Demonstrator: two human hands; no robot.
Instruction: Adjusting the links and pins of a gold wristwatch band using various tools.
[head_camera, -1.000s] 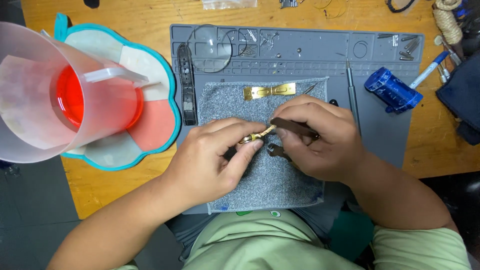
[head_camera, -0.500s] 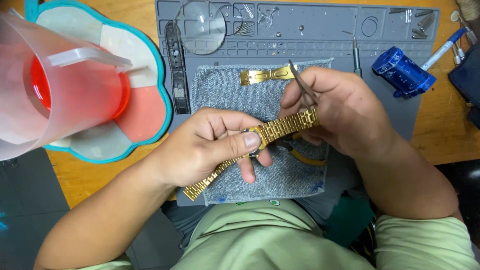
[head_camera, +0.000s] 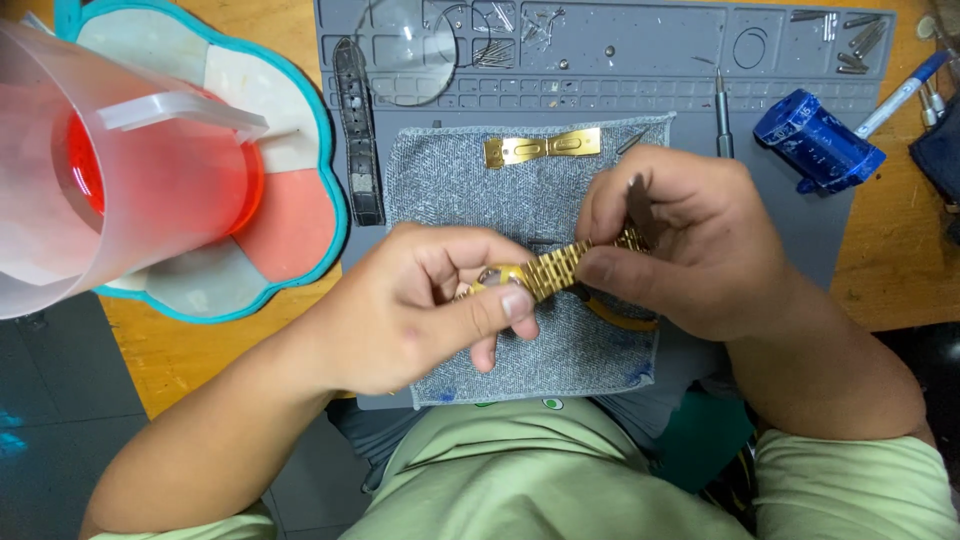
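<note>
A gold watch with a metal link bracelet (head_camera: 545, 270) is held over a grey cloth (head_camera: 455, 180) between both hands. My left hand (head_camera: 420, 305) grips the watch case between thumb and fingers. The bracelet runs right into my right hand (head_camera: 680, 240), which pinches its links. A thin dark tool sticks up between the right fingers. A loose gold clasp piece (head_camera: 540, 148) lies on the cloth's far edge.
The cloth sits on a grey work mat (head_camera: 780, 90) with small pins, a round magnifier lens (head_camera: 405, 40), a black strap (head_camera: 360, 130) and a screwdriver (head_camera: 720, 115). A blue tool (head_camera: 815, 140) lies right. A translucent jug (head_camera: 120, 170) stands on a teal tray (head_camera: 300, 230) at left.
The watch was lifted off the cloth and turned. The bracelet's loose end that hung down to the left is now gathered in my left hand. The view has shifted slightly.
</note>
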